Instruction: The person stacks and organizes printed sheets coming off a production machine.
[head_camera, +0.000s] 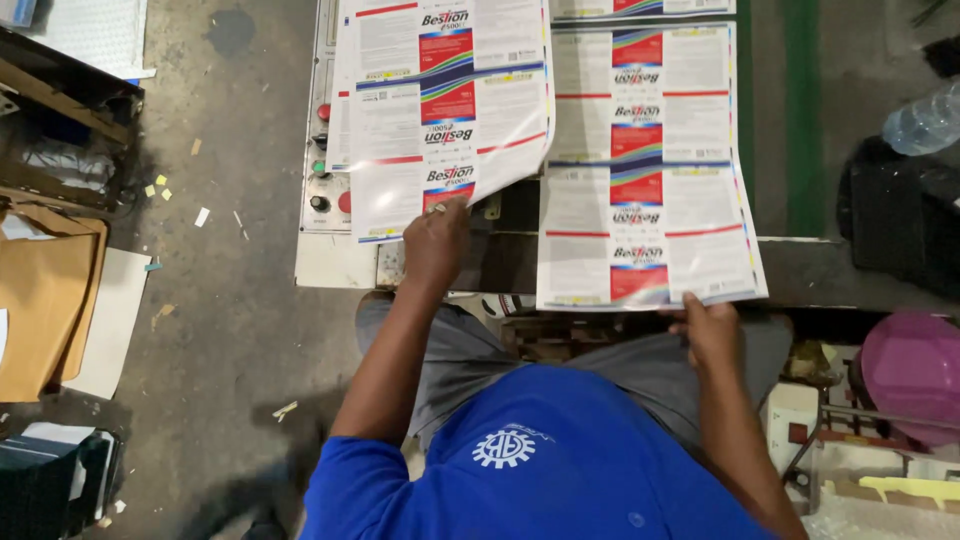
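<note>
Two printed label sheets, one in each of the hands, above the worktop (860, 270).

Left hand (435, 245) pinching the lifted, curling left sheet (440, 110) at its lower edge; right hand (712, 332) gripping the flat right sheet (645, 170) by its near edge. Sheets separated and side by side, neither set down.

Grey machine bench (780, 265), printed label sheets (645, 170) lying flat on it, 2nd sheet (440, 110) overlapping at left
</note>
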